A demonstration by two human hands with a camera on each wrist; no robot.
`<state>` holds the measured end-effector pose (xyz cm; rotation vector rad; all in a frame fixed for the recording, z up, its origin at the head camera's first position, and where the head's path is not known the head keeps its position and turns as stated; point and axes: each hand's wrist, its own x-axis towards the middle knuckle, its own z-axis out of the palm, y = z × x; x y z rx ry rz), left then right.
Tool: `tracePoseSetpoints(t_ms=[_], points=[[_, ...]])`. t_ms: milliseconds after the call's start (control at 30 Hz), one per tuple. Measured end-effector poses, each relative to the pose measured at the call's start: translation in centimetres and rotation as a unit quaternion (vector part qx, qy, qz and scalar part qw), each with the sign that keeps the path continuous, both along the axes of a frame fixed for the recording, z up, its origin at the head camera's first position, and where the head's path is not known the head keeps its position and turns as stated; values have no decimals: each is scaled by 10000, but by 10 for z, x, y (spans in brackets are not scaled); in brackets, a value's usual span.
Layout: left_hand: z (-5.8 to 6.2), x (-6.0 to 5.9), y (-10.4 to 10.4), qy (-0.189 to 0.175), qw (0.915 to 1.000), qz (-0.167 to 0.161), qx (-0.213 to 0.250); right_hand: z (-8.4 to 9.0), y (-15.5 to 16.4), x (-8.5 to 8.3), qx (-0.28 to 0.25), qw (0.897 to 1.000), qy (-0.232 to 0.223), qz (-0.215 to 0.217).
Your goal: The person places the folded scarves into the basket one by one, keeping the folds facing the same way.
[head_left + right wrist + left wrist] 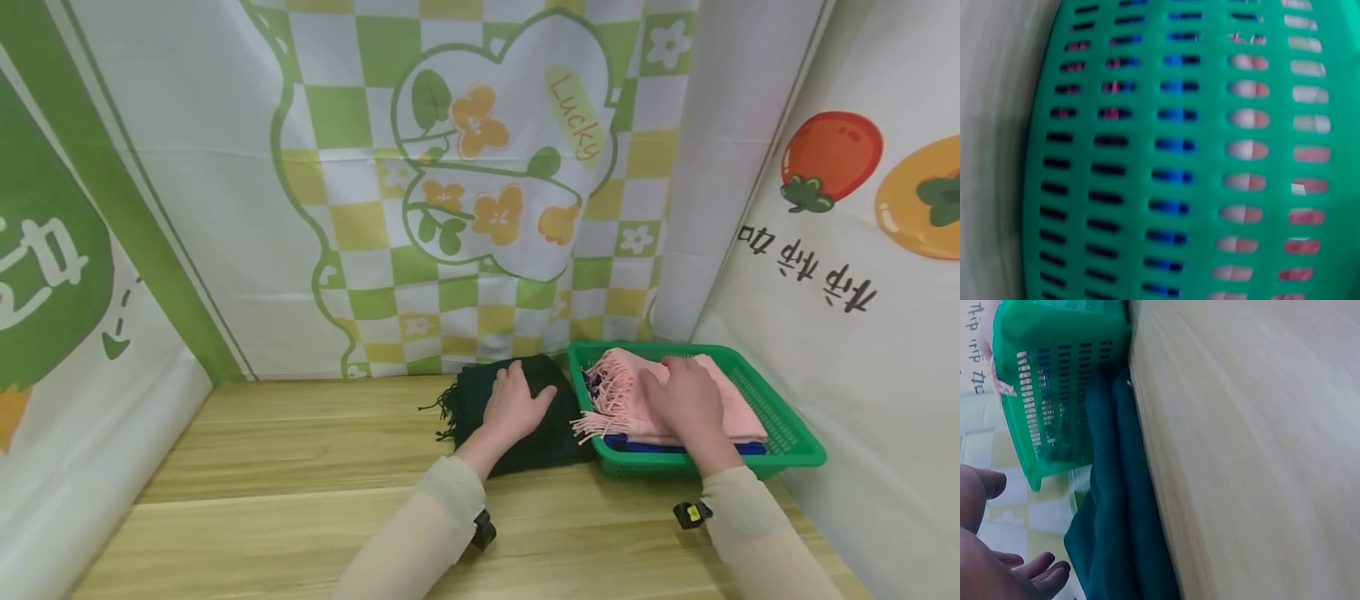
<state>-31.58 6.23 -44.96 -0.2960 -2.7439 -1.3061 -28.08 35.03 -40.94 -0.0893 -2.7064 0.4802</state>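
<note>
A folded dark green scarf [555, 437] with fringe lies on the table, left of a green plastic basket [806, 450]. My left hand [513, 404] is over this scarf, fingers loosely bent and thumb spread. The left wrist view shows the hand [997, 562] a little apart from the scarf [1110, 500], holding nothing. Inside the basket, a folded pink fringed scarf [738, 412] tops a blue cloth [750, 448]. My right hand [686, 400] rests on the pink scarf with fingers extended. The right wrist view has only the slotted basket wall [1141, 125]; the hand is hidden there.
Wood-grain table [285, 467] extends to the left and front. A checkered curtain [337, 117] hangs behind, with printed white sheets at both sides. The right sheet [862, 367] stands close beside the basket.
</note>
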Motion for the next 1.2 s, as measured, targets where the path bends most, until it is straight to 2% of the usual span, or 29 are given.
tracePoseSetpoints(t_ms=[267,300,500,567,767,1000,1133,1167,1200], points=[[-6,-1,-25,106,9999,17,-113,2,-27,-2,-158,9995,-8,281],[-12,-5,-28,206,9995,47,-216,3,-31,-2,-189,9993,-11,314],[-13,-4,-45,170,9991,50,-373,7,-54,-4,-453,9967,-17,677],[-9,-1,-50,90,9993,43,-362,7,-59,-5,-525,9956,6,774],[-10,-2,-61,132,9984,147,-535,7,-73,-8,-567,9941,54,927],[-11,-4,-72,5,9983,244,-529,11,-89,-12,-626,9920,-63,1099],[-21,-11,-77,63,9986,185,-482,14,-97,-12,-616,9907,-175,1199],[-28,-17,-78,79,9985,197,-501,15,-99,-13,-635,9902,-198,1232],[-31,-20,-79,85,9986,200,-489,16,-101,-13,-671,9894,-234,1268]])
